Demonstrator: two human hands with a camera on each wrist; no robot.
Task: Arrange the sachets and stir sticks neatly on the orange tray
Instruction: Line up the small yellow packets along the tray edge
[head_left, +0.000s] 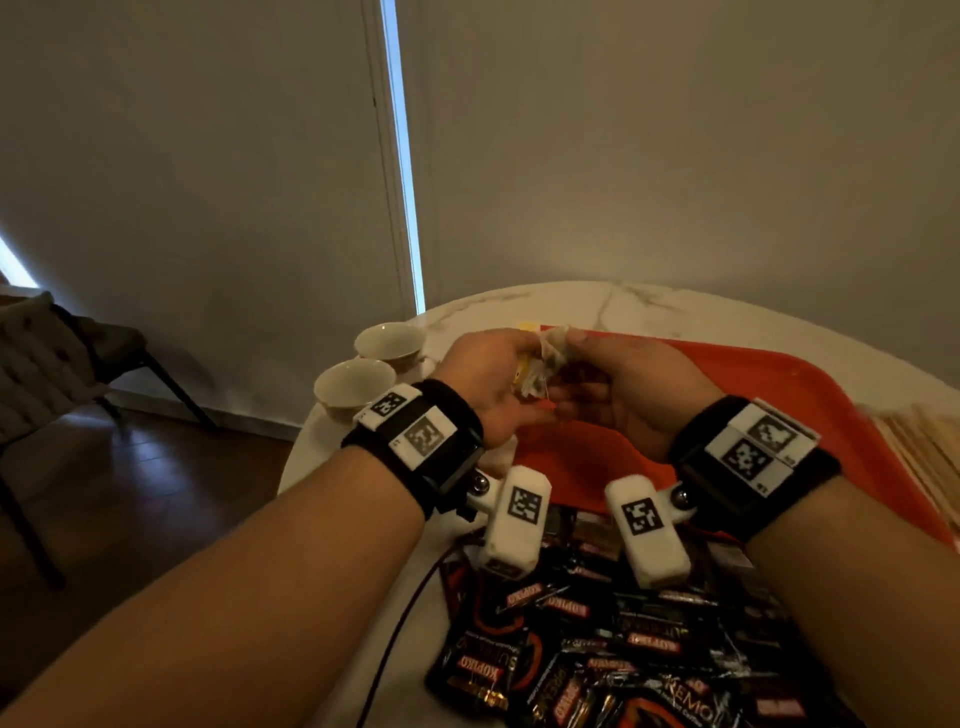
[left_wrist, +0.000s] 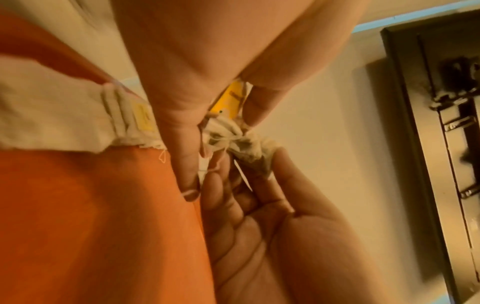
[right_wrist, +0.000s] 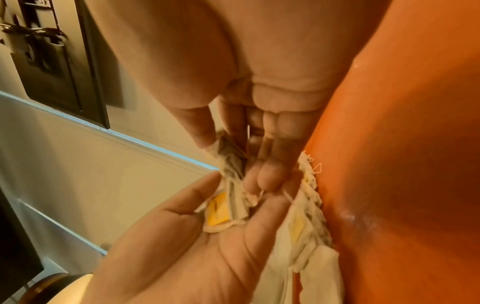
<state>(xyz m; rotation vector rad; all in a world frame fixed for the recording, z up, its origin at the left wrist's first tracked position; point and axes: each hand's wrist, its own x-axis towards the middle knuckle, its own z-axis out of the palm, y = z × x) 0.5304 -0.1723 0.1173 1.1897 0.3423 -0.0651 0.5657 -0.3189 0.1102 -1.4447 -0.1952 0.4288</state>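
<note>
Both hands meet above the far left of the orange tray (head_left: 779, 395). My left hand (head_left: 522, 364) holds a small bundle of tea bags (head_left: 548, 358) with yellow tags. My right hand (head_left: 576, 348) pinches the top of one tea bag (right_wrist: 231, 160) in that bundle. In the left wrist view the bundle (left_wrist: 233, 135) sits between thumb and fingers, with loose strings hanging. A row of tea bags (right_wrist: 309, 222) lies along the tray's edge below the hands. Black coffee sachets (head_left: 597, 649) lie heaped at the front. Wooden stir sticks (head_left: 924, 452) lie on the tray's right side.
Two pale bowls (head_left: 387, 340) (head_left: 353, 387) stand on the round marble table (head_left: 649, 306) left of the tray. A dark cable (head_left: 400, 634) runs off the table's front edge. A chair (head_left: 62, 353) stands on the floor at far left. A wall rises behind the table.
</note>
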